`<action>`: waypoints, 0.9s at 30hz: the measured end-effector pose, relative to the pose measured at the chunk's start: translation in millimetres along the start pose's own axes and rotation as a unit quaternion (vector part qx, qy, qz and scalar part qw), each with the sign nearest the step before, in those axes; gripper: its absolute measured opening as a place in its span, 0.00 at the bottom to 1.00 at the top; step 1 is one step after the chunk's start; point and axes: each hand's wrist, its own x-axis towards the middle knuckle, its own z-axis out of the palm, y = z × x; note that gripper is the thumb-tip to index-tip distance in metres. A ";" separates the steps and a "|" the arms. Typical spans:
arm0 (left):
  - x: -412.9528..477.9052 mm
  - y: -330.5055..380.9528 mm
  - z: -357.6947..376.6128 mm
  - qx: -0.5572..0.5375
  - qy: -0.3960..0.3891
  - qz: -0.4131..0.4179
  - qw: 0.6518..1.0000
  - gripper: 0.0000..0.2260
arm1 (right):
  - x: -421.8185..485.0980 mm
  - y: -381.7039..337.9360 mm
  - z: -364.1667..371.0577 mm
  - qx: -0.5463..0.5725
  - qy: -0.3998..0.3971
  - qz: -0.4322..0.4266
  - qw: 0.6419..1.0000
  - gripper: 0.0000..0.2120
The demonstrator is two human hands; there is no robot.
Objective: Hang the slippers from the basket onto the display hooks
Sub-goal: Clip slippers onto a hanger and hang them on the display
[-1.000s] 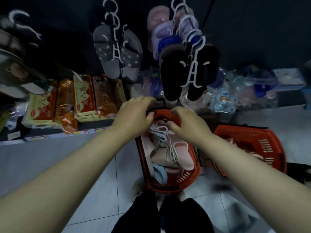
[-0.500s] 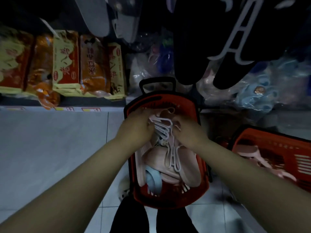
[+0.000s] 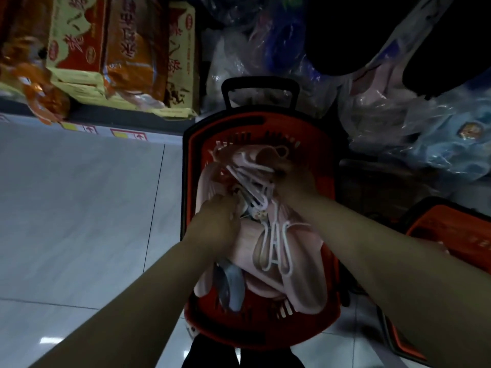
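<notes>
A red basket (image 3: 265,123) with a black handle stands on the floor in front of me. It is full of pink slippers (image 3: 303,264) clipped on white plastic hangers (image 3: 275,251), with a grey-blue slipper (image 3: 232,288) at its left side. Both hands are down inside it. My left hand (image 3: 215,219) digs with curled fingers among the hangers and slippers. My right hand (image 3: 292,179) grips a bundle of white hanger hooks (image 3: 249,171) near the basket's far end. The display hooks are out of view.
A second red basket (image 3: 451,235) sits at the right. Orange and yellow packaged goods (image 3: 119,49) lie on a low shelf at the upper left. Plastic-wrapped slippers (image 3: 425,128) are piled at the upper right. Grey floor tiles (image 3: 79,208) spread to the left.
My head has tipped further down, so the hanging slippers have left the view. Both hands have sunk deeper into the basket, the left pulling back toward me.
</notes>
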 end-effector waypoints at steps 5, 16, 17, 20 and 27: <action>-16.4 1.6 3.1 -0.101 0.034 -0.002 0.994 0.20 | -45.0 -13.1 -11.6 0.033 0.228 -0.118 0.966 0.11; -41.0 29.4 1.2 -0.423 0.058 -0.064 0.902 0.16 | -121.1 -27.5 -24.8 0.352 0.242 0.084 0.900 0.08; -42.5 30.4 2.4 -0.434 0.040 -0.061 0.898 0.16 | -125.0 -24.9 -20.1 0.395 0.220 0.119 0.884 0.09; -44.1 32.0 6.6 -0.456 -0.008 -0.056 0.888 0.16 | -137.6 -17.9 -0.3 0.485 0.152 0.186 0.841 0.11; -58.9 17.9 4.6 -0.444 0.067 -0.063 0.891 0.12 | -164.3 -2.2 19.7 0.409 -0.016 0.169 0.896 0.06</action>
